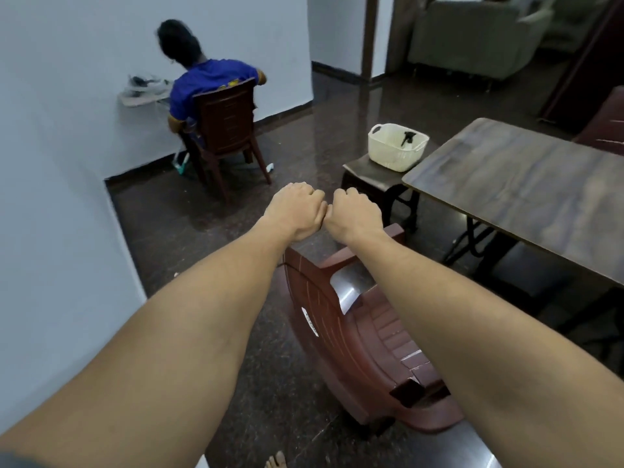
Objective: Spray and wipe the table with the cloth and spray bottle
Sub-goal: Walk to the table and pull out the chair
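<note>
While both fists [297,209] [354,211] were held closed and empty, nothing was begun; the basket [396,146], holding the sprayer [408,136], probably had to be reached next.

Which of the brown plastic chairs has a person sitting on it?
The chair by the white wall, at the upper left. A person in a blue shirt sits there. The near chair is empty.
</note>
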